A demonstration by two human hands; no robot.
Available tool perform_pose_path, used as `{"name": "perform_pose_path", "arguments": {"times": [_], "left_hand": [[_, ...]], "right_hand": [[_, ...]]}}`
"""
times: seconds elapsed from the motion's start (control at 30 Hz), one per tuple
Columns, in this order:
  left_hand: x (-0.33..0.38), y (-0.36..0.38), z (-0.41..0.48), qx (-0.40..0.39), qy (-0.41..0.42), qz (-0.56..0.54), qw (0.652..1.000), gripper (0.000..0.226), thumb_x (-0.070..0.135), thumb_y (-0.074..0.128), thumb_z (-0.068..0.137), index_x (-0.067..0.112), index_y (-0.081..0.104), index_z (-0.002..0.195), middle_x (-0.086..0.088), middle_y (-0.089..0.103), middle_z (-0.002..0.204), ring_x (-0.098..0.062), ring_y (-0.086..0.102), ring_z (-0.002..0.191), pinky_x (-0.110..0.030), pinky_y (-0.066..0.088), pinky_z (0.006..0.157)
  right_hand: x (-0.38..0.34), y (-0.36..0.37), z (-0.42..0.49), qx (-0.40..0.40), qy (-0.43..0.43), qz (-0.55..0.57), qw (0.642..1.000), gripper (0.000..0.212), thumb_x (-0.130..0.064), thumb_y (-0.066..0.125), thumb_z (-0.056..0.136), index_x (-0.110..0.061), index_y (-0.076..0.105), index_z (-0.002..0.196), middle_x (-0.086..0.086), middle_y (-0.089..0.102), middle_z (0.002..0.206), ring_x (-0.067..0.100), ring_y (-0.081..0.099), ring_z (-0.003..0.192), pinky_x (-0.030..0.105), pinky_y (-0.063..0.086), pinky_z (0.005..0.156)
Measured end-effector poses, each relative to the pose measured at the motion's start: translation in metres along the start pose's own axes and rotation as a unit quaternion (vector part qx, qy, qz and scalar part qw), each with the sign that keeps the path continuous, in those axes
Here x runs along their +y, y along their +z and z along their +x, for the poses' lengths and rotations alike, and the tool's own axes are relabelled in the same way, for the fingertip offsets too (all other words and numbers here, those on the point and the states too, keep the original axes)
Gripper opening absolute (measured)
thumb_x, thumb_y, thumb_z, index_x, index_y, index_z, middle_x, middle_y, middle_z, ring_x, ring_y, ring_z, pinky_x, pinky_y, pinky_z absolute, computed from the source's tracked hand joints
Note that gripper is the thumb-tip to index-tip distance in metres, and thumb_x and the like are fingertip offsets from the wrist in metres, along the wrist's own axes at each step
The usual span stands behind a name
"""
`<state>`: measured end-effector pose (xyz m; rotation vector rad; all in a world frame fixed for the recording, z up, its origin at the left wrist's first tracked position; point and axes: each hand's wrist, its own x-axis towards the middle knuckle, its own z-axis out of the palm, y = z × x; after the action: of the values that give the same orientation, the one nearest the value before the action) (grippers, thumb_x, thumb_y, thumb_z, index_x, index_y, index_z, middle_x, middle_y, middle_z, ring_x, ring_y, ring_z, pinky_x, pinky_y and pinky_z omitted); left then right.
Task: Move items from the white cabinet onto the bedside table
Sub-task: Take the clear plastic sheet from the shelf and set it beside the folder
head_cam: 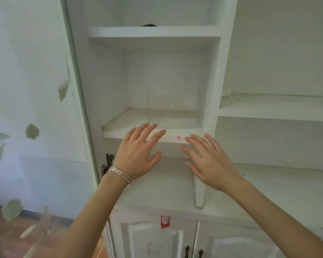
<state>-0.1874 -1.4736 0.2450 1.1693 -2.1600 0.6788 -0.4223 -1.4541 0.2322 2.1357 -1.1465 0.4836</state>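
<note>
Both hands empty at the white cabinet [226, 53], bedside table out of view.
I see only a dark object [148, 25] on the upper shelf, top centre, and a thin upright wire [148, 107] on the middle shelf [119, 127]. My left hand [138, 153] and right hand [211, 164] hover spread at its edge, holding nothing. Reaching overhead half-blind could knock the dark object off. Peeling wall [26, 90] at left.

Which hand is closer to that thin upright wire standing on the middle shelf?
Left. The left hand has its fingertips just below the foot of the wire, at the front edge of the shelf; the right hand is off to the right, lower down.
</note>
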Motion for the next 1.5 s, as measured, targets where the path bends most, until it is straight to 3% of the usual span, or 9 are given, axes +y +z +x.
{"name": "perform_pose_path", "arguments": {"times": [0.23,0.43,0.53,0.6,0.77,1.0,1.27,1.4,1.5], "left_hand": [[-0.036,0.024,0.066,0.038,-0.017,0.004,0.999,0.056,0.044,0.039,0.081,0.020,0.053,0.129,-0.009,0.050,0.136,-0.031,0.045,0.126,-0.045,0.039,0.097],[-0.066,0.035,0.121,-0.008,0.001,0.032,0.999,0.064,0.044,0.035,0.080,0.019,0.044,0.138,-0.012,0.043,0.143,-0.030,0.036,0.133,-0.046,0.028,0.107],[-0.077,0.042,0.141,-0.024,-0.009,0.021,0.999,0.061,0.034,0.052,0.086,0.018,0.038,0.142,-0.012,0.046,0.139,-0.030,0.035,0.133,-0.047,0.022,0.109],[-0.076,0.048,0.148,-0.031,-0.014,-0.005,0.999,0.057,0.025,0.057,0.088,0.018,0.039,0.142,-0.012,0.055,0.126,-0.031,0.044,0.125,-0.046,0.022,0.109],[-0.073,0.055,0.149,0.044,0.011,-0.060,0.997,0.043,0.002,0.058,0.082,0.015,0.059,0.123,-0.007,0.061,0.089,-0.033,0.059,0.081,-0.042,0.042,0.085],[-0.066,0.042,0.134,0.091,0.021,-0.072,0.993,0.034,0.000,0.059,0.084,0.017,0.065,0.112,0.000,0.061,0.079,-0.027,0.058,0.071,-0.026,0.038,0.064],[-0.062,0.021,0.095,0.173,0.033,-0.050,0.983,0.026,0.006,0.055,0.086,0.015,0.069,0.106,0.003,0.060,0.076,-0.018,0.053,0.070,-0.014,0.028,0.077],[-0.056,0.006,0.069,0.202,0.030,-0.031,0.978,0.025,0.004,0.059,0.087,0.015,0.069,0.107,0.002,0.060,0.078,-0.017,0.051,0.073,-0.028,0.041,0.092],[-0.048,-0.005,0.053,0.207,0.022,-0.003,0.978,0.029,-0.001,0.064,0.084,0.015,0.070,0.107,0.000,0.061,0.078,-0.021,0.054,0.070,-0.035,0.044,0.096]], "right_hand": [[0.032,0.021,0.043,0.010,0.004,-0.022,1.000,0.045,-0.032,0.036,0.090,-0.011,0.056,0.124,0.016,0.054,0.129,0.031,0.044,0.125,0.045,0.025,0.106],[0.058,0.033,0.053,0.031,-0.005,-0.019,0.999,0.043,-0.030,0.039,0.092,-0.009,0.056,0.125,0.017,0.053,0.130,0.032,0.046,0.125,0.046,0.028,0.106],[0.067,0.037,0.055,0.047,-0.012,-0.008,0.999,0.042,-0.030,0.040,0.091,-0.007,0.057,0.123,0.018,0.055,0.128,0.032,0.048,0.122,0.042,0.032,0.106],[0.072,0.040,0.056,0.057,-0.020,0.002,0.998,0.041,-0.028,0.039,0.092,-0.007,0.057,0.124,0.018,0.054,0.129,0.031,0.046,0.123,0.041,0.036,0.104],[0.076,0.039,0.062,0.084,-0.036,0.005,0.996,0.038,-0.024,0.042,0.092,-0.007,0.058,0.123,0.018,0.055,0.127,0.030,0.047,0.122,0.039,0.039,0.101],[0.078,0.038,0.071,0.116,-0.031,0.020,0.993,0.038,-0.018,0.045,0.090,-0.006,0.055,0.125,0.019,0.053,0.129,0.030,0.045,0.123,0.039,0.038,0.100],[0.080,0.026,0.078,0.176,-0.012,0.013,0.984,0.044,-0.012,0.051,0.088,-0.005,0.049,0.132,0.020,0.049,0.133,0.032,0.042,0.125,0.036,0.030,0.105],[0.075,0.019,0.081,0.182,-0.033,0.037,0.982,0.046,-0.017,0.052,0.089,-0.007,0.043,0.133,0.017,0.052,0.128,0.029,0.046,0.119,0.036,0.036,0.098],[0.068,0.019,0.084,0.214,-0.077,0.055,0.972,0.040,-0.016,0.051,0.091,-0.007,0.044,0.130,0.013,0.061,0.113,0.028,0.055,0.101,0.037,0.046,0.084]]}}
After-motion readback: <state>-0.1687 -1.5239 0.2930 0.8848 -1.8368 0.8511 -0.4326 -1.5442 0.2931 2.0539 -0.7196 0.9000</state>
